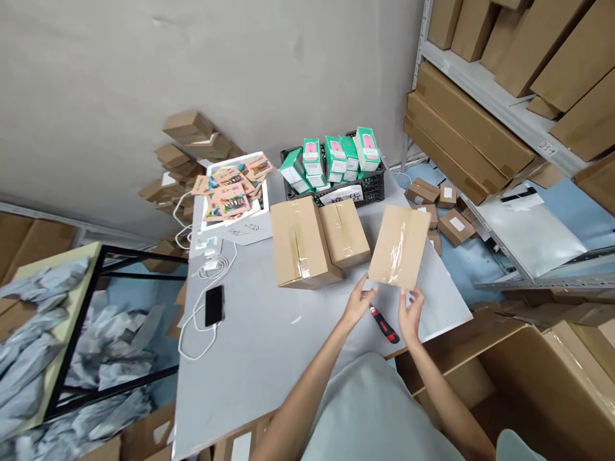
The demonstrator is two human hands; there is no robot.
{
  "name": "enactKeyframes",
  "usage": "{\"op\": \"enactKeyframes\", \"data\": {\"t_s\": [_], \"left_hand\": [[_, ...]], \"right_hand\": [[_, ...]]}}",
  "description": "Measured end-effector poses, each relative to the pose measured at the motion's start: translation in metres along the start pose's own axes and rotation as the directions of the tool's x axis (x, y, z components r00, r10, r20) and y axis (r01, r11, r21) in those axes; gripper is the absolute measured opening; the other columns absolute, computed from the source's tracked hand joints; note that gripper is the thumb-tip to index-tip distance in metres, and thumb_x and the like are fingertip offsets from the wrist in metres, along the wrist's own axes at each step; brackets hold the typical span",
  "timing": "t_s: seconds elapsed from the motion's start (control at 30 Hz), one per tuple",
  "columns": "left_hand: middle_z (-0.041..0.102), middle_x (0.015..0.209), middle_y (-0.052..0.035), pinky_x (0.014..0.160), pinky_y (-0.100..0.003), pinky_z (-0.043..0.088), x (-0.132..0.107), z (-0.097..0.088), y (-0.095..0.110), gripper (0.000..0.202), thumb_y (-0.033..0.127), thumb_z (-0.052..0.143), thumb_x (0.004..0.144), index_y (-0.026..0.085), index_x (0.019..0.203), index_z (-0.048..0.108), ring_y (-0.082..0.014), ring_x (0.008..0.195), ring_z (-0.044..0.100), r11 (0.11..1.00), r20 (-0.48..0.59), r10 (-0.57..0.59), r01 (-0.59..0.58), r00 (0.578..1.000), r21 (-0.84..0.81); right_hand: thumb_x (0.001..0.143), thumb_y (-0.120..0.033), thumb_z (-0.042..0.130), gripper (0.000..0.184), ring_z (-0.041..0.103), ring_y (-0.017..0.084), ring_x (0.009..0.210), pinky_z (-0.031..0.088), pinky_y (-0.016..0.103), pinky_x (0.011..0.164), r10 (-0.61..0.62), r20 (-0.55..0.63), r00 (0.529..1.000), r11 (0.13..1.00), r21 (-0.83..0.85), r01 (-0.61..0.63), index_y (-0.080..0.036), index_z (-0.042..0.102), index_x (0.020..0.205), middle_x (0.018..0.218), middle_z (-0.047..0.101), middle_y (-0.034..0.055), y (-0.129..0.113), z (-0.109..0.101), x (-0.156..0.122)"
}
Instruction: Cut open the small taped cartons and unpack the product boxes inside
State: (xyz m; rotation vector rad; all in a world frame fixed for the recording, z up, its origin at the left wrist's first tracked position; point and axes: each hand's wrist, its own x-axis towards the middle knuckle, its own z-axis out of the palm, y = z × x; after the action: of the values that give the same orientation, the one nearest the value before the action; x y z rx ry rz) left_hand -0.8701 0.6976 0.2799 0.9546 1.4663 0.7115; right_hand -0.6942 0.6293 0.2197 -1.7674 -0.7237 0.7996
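A taped cardboard box [401, 246] is at the right side of the table, tilted toward me, with shiny clear tape down its middle. My left hand [359, 301] grips its near left corner, and my right hand [410, 312] has its fingers closed at the near right edge. Between my wrists lies a red and black utility knife [384, 325] on the grey table [259, 346]. Left of the held box stand a smaller taped carton [346, 234] and a larger taped carton [302, 240], side by side. The underside of the held box is hidden.
Behind the cartons, a black crate [372, 187] holds several green boxes [336, 157]. A white box [264, 203] carries colourful packets [233, 195]. A phone [214, 305] and white cable [192, 314] lie left. Shelving [500, 96] rises right; a big open carton [528, 378] stands beside me.
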Motion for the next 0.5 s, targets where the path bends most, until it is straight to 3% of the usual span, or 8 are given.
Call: {"op": "enactKeyframes", "data": {"t_s": [0.07,0.1,0.17,0.27,0.3,0.37,0.43,0.5], "left_hand": [[0.072,0.154,-0.0193,0.115,-0.050,0.057,-0.015,-0.021,-0.009,0.083,0.051,0.085,0.089,0.021,0.163,0.061,-0.0345,0.129,0.077,0.999,-0.062,-0.028,0.026,0.998,-0.032],[0.061,0.167,-0.0210,0.117,-0.052,0.057,-0.021,-0.030,-0.013,0.080,0.053,0.083,0.091,0.022,0.162,0.062,-0.0369,0.137,0.073,0.998,-0.079,-0.045,0.041,0.996,-0.045],[0.045,0.179,-0.0214,0.121,-0.054,0.054,-0.032,-0.039,-0.018,0.076,0.058,0.080,0.094,0.022,0.160,0.063,-0.0408,0.152,0.062,0.996,-0.083,-0.073,0.068,0.994,-0.062],[0.042,0.181,-0.0184,0.131,-0.053,0.045,-0.041,-0.028,-0.020,0.074,0.062,0.080,0.095,0.024,0.156,0.066,-0.0406,0.166,0.046,0.994,-0.044,-0.090,0.087,0.995,-0.068],[0.043,0.181,-0.0173,0.133,-0.052,0.042,-0.041,-0.018,-0.018,0.073,0.062,0.081,0.094,0.025,0.155,0.067,-0.0396,0.167,0.044,0.994,-0.019,-0.086,0.084,0.996,-0.067],[0.048,0.178,-0.0167,0.135,-0.050,0.039,-0.038,0.006,-0.012,0.069,0.060,0.085,0.092,0.024,0.150,0.072,-0.0389,0.167,0.045,0.995,0.045,-0.069,0.071,0.997,-0.068],[0.057,0.171,-0.0169,0.133,-0.050,0.042,-0.035,0.030,-0.002,0.065,0.058,0.086,0.091,0.023,0.145,0.076,-0.0400,0.163,0.051,0.996,0.118,-0.037,0.046,0.992,-0.081],[0.064,0.165,-0.0163,0.130,-0.052,0.046,-0.035,0.046,0.008,0.062,0.057,0.085,0.091,0.022,0.141,0.078,-0.0414,0.158,0.056,0.994,0.172,0.003,0.015,0.985,-0.105]], "right_hand": [[0.105,-0.075,0.050,0.063,0.065,0.036,0.130,0.051,0.050,0.119,0.036,0.007,0.999,0.997,-0.065,-0.036,-0.023,0.065,0.137,0.137,0.068,0.0228,0.018,-0.025,-0.023],[0.106,-0.076,0.047,0.062,0.065,0.036,0.129,0.051,0.051,0.119,0.042,-0.051,0.998,0.996,-0.080,-0.046,-0.024,0.065,0.135,0.134,0.068,0.0224,0.023,-0.040,-0.022],[0.106,-0.079,0.039,0.073,0.062,0.038,0.136,0.049,0.054,0.122,0.024,-0.256,0.966,0.996,-0.079,-0.045,-0.021,0.059,0.144,0.141,0.064,0.0244,0.026,-0.073,0.007],[0.101,-0.089,0.030,0.094,0.050,0.042,0.152,0.040,0.061,0.129,0.043,-0.504,0.863,0.998,-0.025,-0.065,-0.015,0.052,0.155,0.160,0.053,0.0294,0.016,-0.114,0.081],[0.099,-0.091,0.031,0.098,0.048,0.044,0.154,0.037,0.063,0.131,0.046,-0.508,0.860,0.997,-0.025,-0.068,-0.012,0.055,0.153,0.160,0.054,0.0309,0.011,-0.124,0.104],[0.092,-0.096,0.038,0.104,0.059,0.045,0.143,0.045,0.063,0.124,0.045,-0.447,0.893,0.998,-0.016,-0.058,-0.008,0.067,0.139,0.146,0.067,0.0303,0.002,-0.134,0.139],[0.085,-0.100,0.045,0.102,0.071,0.043,0.121,0.057,0.058,0.109,0.034,-0.345,0.938,0.999,-0.007,-0.039,-0.008,0.077,0.114,0.117,0.080,0.0249,-0.006,-0.137,0.154],[0.083,-0.099,0.050,0.094,0.074,0.039,0.104,0.062,0.052,0.095,0.002,-0.257,0.966,1.000,0.000,-0.003,-0.010,0.080,0.093,0.093,0.081,0.0183,-0.013,-0.137,0.153]]}}
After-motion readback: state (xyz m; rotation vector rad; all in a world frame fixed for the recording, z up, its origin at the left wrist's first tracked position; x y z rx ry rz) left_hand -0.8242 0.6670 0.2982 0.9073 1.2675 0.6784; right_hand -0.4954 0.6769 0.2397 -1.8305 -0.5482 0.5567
